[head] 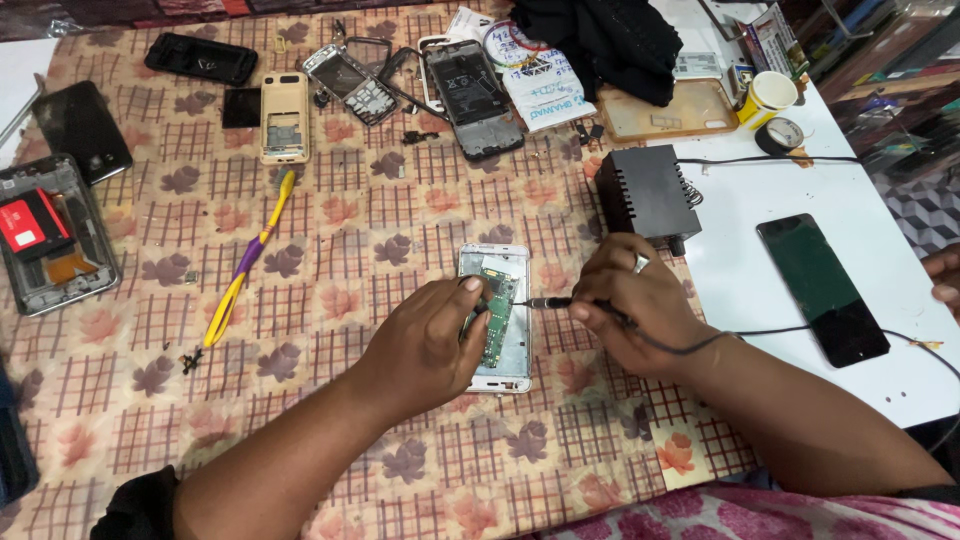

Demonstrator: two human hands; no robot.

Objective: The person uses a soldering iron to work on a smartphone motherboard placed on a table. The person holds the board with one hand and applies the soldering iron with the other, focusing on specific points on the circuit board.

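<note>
Hands work at the cloth's centre: left hand [425,345] pins a green circuit board [497,315] in an opened white phone [497,318], fingers pressed on it; right hand [635,300] pinches a black probe [560,302], tip at the board. Beyond, a black box unit [647,195]. Farther, a white printed pouch [540,85] and yellow paper cup [768,98], contents unseen.

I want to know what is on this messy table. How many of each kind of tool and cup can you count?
Thin black corded soldering iron: 1
Yellow and purple plastic handled tool: 1
Black metal box power supply: 1
Yellow paper cup: 1
Black tape roll: 1
Total: 5
</note>
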